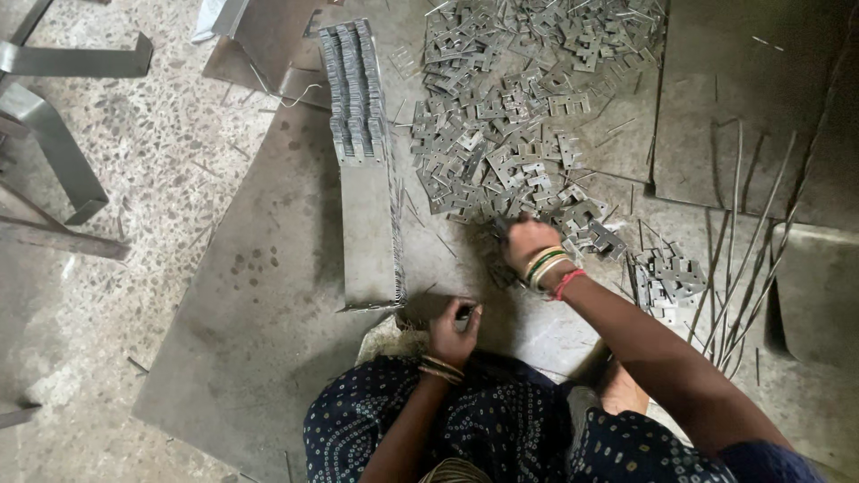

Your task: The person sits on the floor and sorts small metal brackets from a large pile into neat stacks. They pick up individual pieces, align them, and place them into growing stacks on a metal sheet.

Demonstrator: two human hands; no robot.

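Seen from above, a person sits on a stone floor (152,152) over steel sheets (268,304), sorting small stamped metal plates.

Far left of both hands lie three bent steel strips (54,143), one cut off by the upper edge; a flat bar crosses below them.

Up and left of the left hand (455,333) stands a long tray (369,233), its long axis running away from the sitter. Its far end carries plates stacked on edge in three rows (356,89); the near half is bare. The rows are too dense to count.

The left hand, close to the lap, is curled shut around something small and dark; what it is cannot be made out. Two bangles ring that wrist.

Up and right of it, the right hand (528,241) reaches into the near edge of the loose heap (519,116), fingers bent down among the plates. Whether it has hold of one cannot be told, as the knuckles hide the fingertips. Several bangles and a red thread circle this wrist.

The heap spreads up and away from the right hand, far too many plates to count, pointing every way, its top cut by the frame. Just right of the right forearm sits one smaller pile (669,279).

Farther right, some half-dozen thin rods (747,241) lie fanned, long axes pointing away from the sitter.
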